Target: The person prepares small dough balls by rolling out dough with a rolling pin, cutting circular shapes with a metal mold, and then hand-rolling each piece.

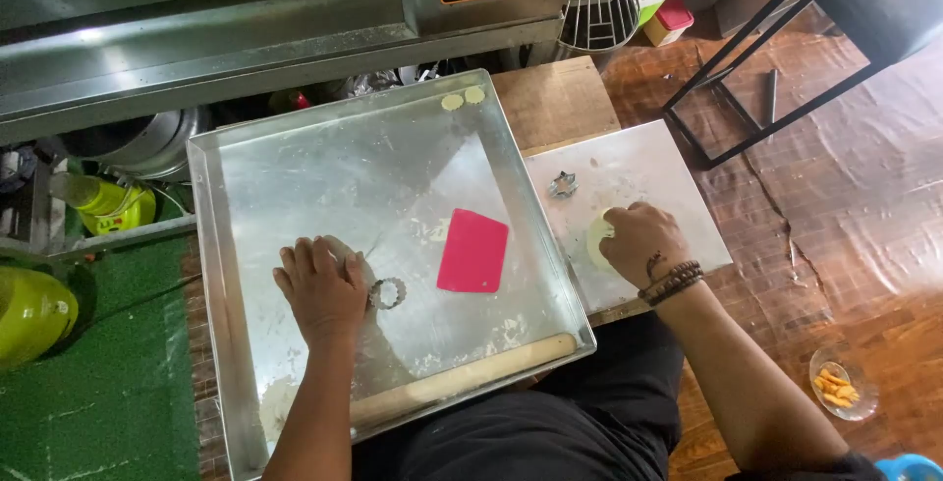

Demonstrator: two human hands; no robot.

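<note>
My left hand lies palm down, fingers together, on pale dough inside a large metal tray. A round fluted metal cutter sits just right of that hand. My right hand presses on a pale lump of dough on a smaller metal sheet; a dark bead bracelet is on its wrist. A pink plastic scraper lies flat in the tray between my hands. A wooden rolling pin rests along the tray's near edge.
Two small cut dough discs sit in the tray's far right corner. A star-shaped cutter lies on the small sheet. An oven front stands beyond the tray. A black metal stool frame is at right, a small bowl of snacks on the floor.
</note>
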